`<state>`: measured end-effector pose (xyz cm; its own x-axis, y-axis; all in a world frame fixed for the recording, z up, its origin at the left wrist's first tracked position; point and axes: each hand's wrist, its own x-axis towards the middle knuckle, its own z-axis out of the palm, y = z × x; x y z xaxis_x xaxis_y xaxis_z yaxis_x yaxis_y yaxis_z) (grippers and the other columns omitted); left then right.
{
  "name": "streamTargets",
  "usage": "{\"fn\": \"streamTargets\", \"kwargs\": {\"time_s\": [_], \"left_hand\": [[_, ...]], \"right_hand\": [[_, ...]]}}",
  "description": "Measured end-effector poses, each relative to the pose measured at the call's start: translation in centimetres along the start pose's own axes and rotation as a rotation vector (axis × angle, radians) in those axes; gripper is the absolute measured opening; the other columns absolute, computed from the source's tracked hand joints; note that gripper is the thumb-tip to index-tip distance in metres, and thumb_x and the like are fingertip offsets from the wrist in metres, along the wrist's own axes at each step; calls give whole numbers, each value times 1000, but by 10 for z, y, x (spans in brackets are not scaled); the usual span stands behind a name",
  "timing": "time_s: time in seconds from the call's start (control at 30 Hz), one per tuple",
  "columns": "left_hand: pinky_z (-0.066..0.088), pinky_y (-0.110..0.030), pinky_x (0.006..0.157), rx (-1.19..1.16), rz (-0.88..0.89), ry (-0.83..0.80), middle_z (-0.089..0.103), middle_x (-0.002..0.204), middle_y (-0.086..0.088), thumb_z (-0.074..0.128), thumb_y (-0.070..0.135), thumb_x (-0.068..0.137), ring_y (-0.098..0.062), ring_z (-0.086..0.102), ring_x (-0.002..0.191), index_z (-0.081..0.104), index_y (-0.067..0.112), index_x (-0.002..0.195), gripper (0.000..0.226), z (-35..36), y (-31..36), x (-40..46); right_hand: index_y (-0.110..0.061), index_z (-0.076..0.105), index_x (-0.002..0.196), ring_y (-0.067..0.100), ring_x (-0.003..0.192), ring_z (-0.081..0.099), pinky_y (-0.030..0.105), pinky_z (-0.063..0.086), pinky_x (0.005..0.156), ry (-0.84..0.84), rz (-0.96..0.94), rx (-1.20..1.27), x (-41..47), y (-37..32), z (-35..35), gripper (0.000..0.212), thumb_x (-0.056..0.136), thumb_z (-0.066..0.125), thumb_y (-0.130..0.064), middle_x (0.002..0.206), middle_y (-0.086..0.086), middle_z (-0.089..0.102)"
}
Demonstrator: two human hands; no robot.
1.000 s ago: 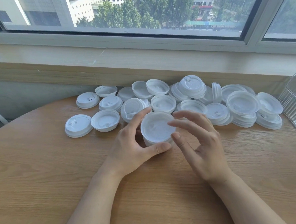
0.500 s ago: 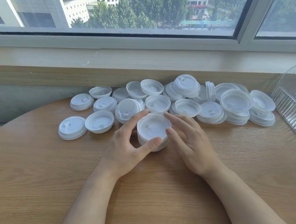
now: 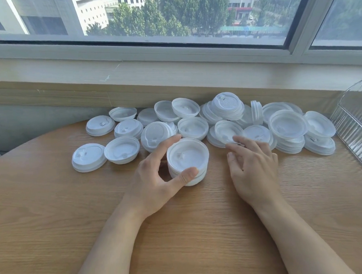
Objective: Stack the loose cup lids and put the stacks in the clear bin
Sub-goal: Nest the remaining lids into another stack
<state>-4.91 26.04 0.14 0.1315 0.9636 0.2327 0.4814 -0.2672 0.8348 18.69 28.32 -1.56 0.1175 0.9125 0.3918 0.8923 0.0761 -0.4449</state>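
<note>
Since half a second ago the right hand [image 3: 254,168] has left the stack of lids [image 3: 188,160] and moved right, toward the pile of loose lids [image 3: 228,121]; the left hand [image 3: 157,176] has stayed where it was.

Going from largest to smallest: the round wooden tabletop [image 3: 53,208] carries everything, below a window [image 3: 168,21] and its sill [image 3: 150,73]. At the right edge stands the clear bin [image 3: 357,126], ribbed, only partly in view. The pile of loose lids lies along the far edge of the tabletop. Nearer, apart from the pile, the stack of lids stands upright on the tabletop. The left hand grips it, thumb curled on the near side and fingers on the far side. The right hand is relaxed and holds nothing, with its fingertips [image 3: 237,138] touching a loose lid at the pile's front.
</note>
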Motion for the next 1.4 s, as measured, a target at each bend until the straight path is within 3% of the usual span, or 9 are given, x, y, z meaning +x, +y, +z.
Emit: {"fn": "streamTargets", "kwargs": {"time_s": [0.13,0.3,0.5,0.63,0.77,0.97,1.2,1.3,1.4], "left_hand": [[32,3,95,9,-8,-5,56,131,39,72,79,75,19,46,127,45,52,148,83,-1,0,-1],[30,6,93,17,-2,-1,50,129,51,68,86,68,21,45,127,41,55,149,92,0,-1,0],[37,0,92,11,-26,-13,56,125,44,78,83,62,19,51,120,43,55,141,91,-1,-2,0],[41,-6,92,4,-31,-6,64,126,31,84,76,59,13,56,119,49,51,136,88,1,-2,-1],[41,-4,89,-3,-32,4,63,123,37,84,74,57,17,57,115,47,62,133,86,1,1,0],[43,-1,82,-23,-28,10,65,117,36,87,67,59,13,62,108,54,51,133,83,2,3,-1],[46,-16,103,-51,28,9,65,128,32,84,74,64,6,60,122,46,48,150,97,2,-4,0],[46,-32,112,-100,33,12,64,134,27,71,84,72,1,57,131,44,51,151,90,2,-5,-1],[45,-41,115,-123,31,16,62,139,25,67,79,80,-2,55,135,46,51,150,78,2,-3,-1]], "right_hand": [[-25,76,124,18,126,48,39,34,98,66,-20,30,0,0,0,27,101,62,-22,135,-12,66],[-26,79,107,16,103,66,37,40,89,257,-112,155,-1,-3,-3,18,96,73,-14,113,-14,74],[-21,73,103,3,82,58,33,43,85,381,-251,332,-8,-16,-10,11,95,74,-13,84,-14,64],[-14,77,103,10,86,64,39,52,79,397,-458,384,-13,-26,-9,10,95,74,-8,92,-11,72],[-10,79,101,19,94,70,43,54,77,384,-636,360,-15,-29,-10,9,99,71,-6,105,-7,77],[-8,80,98,23,90,68,42,53,75,291,-748,380,-16,-33,-9,12,99,69,-4,107,-7,77],[-7,79,101,25,94,66,42,51,82,276,-674,421,-18,-35,-14,12,95,69,-11,107,0,75],[-9,75,118,22,109,62,39,47,95,236,-543,421,-18,-32,-15,25,98,66,-20,119,3,69],[-19,63,142,14,132,53,40,42,110,80,-396,423,-16,-30,-8,41,106,53,-36,140,-6,58]]}}
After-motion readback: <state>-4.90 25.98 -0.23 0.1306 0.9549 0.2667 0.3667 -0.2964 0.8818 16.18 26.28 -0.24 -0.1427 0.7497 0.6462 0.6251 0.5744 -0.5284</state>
